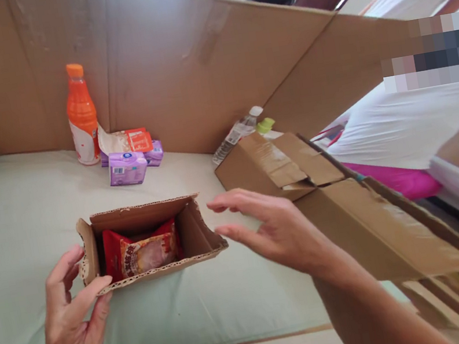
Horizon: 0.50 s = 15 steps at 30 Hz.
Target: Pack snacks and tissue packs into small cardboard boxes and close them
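Note:
A small topless cardboard box (164, 269) stands near the front of the pale table. Inside it lie red snack packets (150, 253), the front one printed with a picture and lettering. My left hand (71, 304) holds the box at its left end, fingers against the left side and thumb on the front rim. Just off the right end, my right hand (260, 225) hangs with thumb and fingers apart, holding nothing. Behind the box, purple tissue packs (127, 168) lie with a red and cream packet (131, 141) on them, next to an orange drink bottle (82, 117).
A tall cardboard wall (176, 63) closes off the table's (36, 228) back. To the right stand larger cardboard boxes (352, 222), with a clear plastic bottle (236, 135) leaning behind them and a yellow-green item (266, 125). A person in a white shirt (398, 126) is beyond the wall.

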Motion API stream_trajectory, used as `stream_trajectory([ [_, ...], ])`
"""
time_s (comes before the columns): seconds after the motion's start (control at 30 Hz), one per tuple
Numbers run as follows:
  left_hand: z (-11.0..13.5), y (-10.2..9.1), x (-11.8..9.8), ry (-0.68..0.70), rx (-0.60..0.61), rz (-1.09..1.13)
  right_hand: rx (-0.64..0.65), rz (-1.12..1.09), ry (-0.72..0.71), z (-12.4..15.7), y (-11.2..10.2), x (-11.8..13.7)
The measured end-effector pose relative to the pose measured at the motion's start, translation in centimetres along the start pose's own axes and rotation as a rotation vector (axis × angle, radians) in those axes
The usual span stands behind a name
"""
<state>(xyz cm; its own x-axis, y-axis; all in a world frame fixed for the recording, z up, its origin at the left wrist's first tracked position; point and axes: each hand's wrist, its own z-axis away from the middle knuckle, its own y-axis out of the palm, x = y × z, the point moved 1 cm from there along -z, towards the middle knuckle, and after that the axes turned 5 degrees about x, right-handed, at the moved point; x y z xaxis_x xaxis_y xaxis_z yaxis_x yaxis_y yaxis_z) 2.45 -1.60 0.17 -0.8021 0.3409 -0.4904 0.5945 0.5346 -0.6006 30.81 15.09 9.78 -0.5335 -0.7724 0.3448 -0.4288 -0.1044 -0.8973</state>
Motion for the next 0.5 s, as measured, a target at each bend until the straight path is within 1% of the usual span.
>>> stream_trajectory([
  [0.1, -0.2, 0.2, 0.0, 0.026, 0.012, -0.006, 0.065, -0.054, -0.031, 2.2, 2.4, 0.2],
  [0.17, -0.7, 0.2, 0.0, 0.065, 0.057, -0.036, 0.108, -0.13, -0.085, 2.6, 4.1, 0.5],
  [0.23, -1.0, 0.0, 0.0, 0.098, 0.099, -0.066, 0.129, -0.201, -0.098, 2.5, 5.2, 0.5],
  [0.3, -1.1, -0.2, 0.0, 0.12, 0.105, -0.088, 0.128, -0.268, -0.074, 2.4, 5.8, 0.2],
  [0.37, -1.0, -0.2, 0.0, 0.119, 0.081, -0.086, 0.109, -0.333, -0.052, 2.4, 6.1, -0.2],
  [0.43, -0.9, -0.1, -0.1, 0.114, 0.054, -0.062, 0.063, -0.387, -0.062, 2.4, 6.4, -0.6],
  [0.5, -1.0, 0.1, -0.1, 0.112, 0.053, -0.01, 0.022, -0.413, -0.083, 2.4, 6.7, -0.8],
])
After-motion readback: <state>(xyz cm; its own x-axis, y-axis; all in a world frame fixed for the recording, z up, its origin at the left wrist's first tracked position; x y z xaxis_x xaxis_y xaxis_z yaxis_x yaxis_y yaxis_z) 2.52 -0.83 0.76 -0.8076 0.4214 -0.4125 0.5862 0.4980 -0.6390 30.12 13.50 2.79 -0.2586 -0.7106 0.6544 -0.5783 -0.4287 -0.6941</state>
